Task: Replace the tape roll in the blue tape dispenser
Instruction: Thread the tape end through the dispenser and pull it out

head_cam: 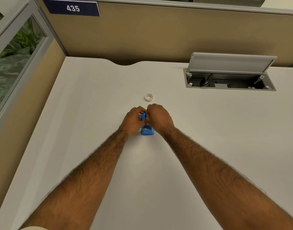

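One white desk point(76, 130), tan partition point(159, 35), open cable hatch point(230, 77).

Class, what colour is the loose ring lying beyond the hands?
White ring, head view.

A: Far right?
B: Cable hatch point(230, 80) set in the desk point(92, 113), lid point(232, 63) raised.
A: Far left?
B: Sign point(72, 8) reading 435 on the partition point(159, 34); glass panel point(14, 52).
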{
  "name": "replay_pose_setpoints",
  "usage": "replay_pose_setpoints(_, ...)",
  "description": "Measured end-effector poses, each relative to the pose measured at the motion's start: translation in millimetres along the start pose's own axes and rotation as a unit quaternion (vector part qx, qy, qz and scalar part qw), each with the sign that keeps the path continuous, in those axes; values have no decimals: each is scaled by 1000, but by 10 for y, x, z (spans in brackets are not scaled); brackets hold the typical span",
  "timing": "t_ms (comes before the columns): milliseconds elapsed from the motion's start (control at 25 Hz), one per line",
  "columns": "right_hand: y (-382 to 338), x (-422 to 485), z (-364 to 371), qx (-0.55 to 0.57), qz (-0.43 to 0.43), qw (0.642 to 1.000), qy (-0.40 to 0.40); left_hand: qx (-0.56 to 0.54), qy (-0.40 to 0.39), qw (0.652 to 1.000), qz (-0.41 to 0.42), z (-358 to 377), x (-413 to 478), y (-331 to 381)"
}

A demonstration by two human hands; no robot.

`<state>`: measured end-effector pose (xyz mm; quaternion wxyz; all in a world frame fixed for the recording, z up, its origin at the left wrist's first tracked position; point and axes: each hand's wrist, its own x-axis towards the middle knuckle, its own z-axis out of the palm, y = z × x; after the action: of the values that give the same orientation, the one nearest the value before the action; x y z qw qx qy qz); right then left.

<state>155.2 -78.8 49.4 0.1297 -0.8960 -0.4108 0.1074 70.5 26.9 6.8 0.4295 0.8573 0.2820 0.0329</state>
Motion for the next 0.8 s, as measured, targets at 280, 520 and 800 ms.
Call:
replay_pose_setpoints(280, 66, -186, 51, 43, -15, 999, 25, -21, 0, 1000, 0, 7, -6, 5)
replay_pose_setpoints(520, 107, -271, 50, 109, 18, 992, 65, -22, -2, 1000, -7, 15, -18, 23)
replay_pose_setpoints(800, 153, -197, 10, 127, 21, 991, 29, -26, 0, 1000, -6, 24, -27, 25)
